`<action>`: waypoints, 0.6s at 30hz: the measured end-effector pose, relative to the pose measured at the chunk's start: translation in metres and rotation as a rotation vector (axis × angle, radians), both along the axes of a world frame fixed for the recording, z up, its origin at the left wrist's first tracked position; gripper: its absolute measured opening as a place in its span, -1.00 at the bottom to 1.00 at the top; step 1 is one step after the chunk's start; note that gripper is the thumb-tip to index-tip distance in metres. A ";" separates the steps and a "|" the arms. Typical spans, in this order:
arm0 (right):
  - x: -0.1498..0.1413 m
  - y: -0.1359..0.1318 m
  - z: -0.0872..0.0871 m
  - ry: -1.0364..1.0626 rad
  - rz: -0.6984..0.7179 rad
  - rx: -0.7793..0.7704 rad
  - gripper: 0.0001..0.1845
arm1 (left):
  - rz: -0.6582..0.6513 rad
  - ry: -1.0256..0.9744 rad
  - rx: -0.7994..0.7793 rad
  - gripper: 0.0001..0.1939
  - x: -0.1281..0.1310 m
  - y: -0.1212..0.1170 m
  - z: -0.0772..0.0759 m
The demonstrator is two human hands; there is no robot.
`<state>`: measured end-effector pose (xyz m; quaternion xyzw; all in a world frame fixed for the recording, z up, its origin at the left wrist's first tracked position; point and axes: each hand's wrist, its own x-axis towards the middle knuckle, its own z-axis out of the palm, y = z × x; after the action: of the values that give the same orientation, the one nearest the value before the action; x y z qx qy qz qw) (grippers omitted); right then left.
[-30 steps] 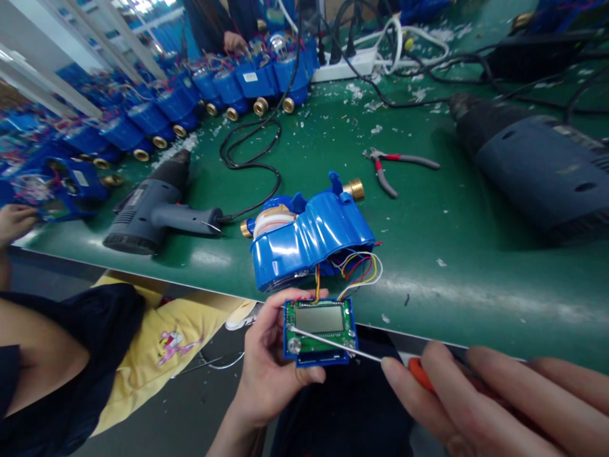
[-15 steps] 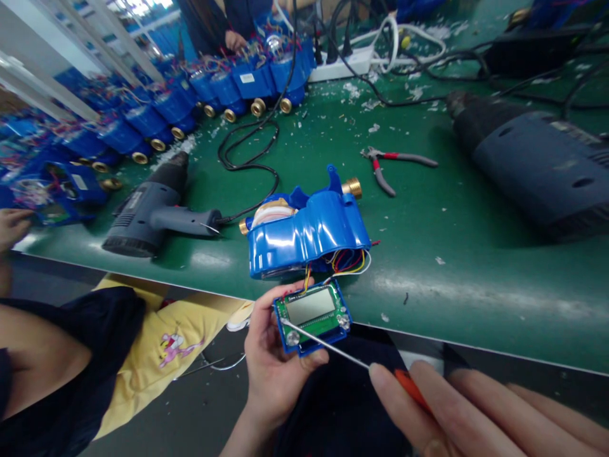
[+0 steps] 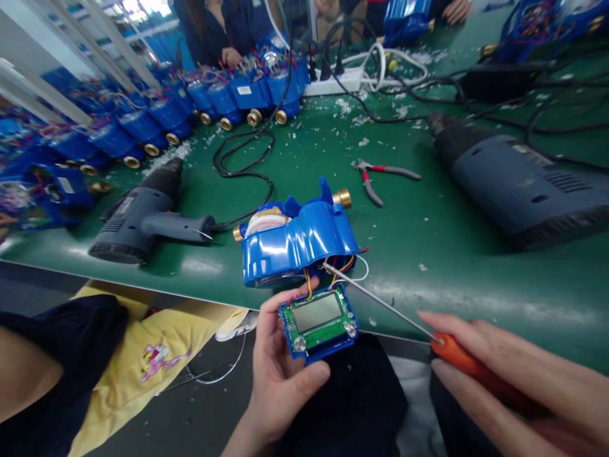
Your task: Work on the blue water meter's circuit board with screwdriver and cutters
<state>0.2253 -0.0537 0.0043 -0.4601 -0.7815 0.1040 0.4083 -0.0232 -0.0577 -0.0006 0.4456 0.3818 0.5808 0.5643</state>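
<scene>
My left hand (image 3: 276,374) grips a small blue-framed display board (image 3: 318,321) with a green circuit board and grey screen, held just off the table's near edge. Coloured wires (image 3: 340,266) run from it into a blue water meter (image 3: 295,238) with brass ends lying on the green table (image 3: 428,241). My right hand (image 3: 514,381) is closed on an orange-handled screwdriver (image 3: 471,365). Its thin shaft (image 3: 375,297) reaches up and left, and its tip sits among the wires at the meter's opening.
A grey heat gun (image 3: 143,219) lies left of the meter, a larger one (image 3: 518,184) at the right. Red-handled pliers (image 3: 380,174) lie behind the meter. Rows of blue meters (image 3: 190,108), a power strip (image 3: 333,81) and cables fill the back. Other people work at the far side and left.
The screwdriver tip has lifted off the display board's left side and swung up to the wires by the meter. My left hand has brought the board closer to the meter.
</scene>
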 end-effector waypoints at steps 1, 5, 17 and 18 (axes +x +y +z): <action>-0.002 0.002 -0.001 0.062 -0.023 -0.040 -0.71 | -0.028 -0.067 -0.011 -0.43 0.003 0.000 0.000; -0.022 0.007 -0.004 0.431 0.039 -0.554 -0.65 | -0.056 -0.248 -0.052 -0.65 0.018 0.005 -0.003; -0.060 0.046 -0.005 0.850 0.099 -1.042 -0.46 | 0.181 -0.210 -0.083 -0.65 0.051 0.017 -0.020; -0.061 0.046 -0.003 0.837 0.067 -1.036 -0.53 | 0.183 -0.180 -0.119 -0.54 0.051 0.015 -0.021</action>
<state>0.1644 -0.0080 0.0010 -0.4929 -0.4203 0.6484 0.3999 0.0281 -0.0422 -0.0218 0.3207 0.4024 0.6437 0.5664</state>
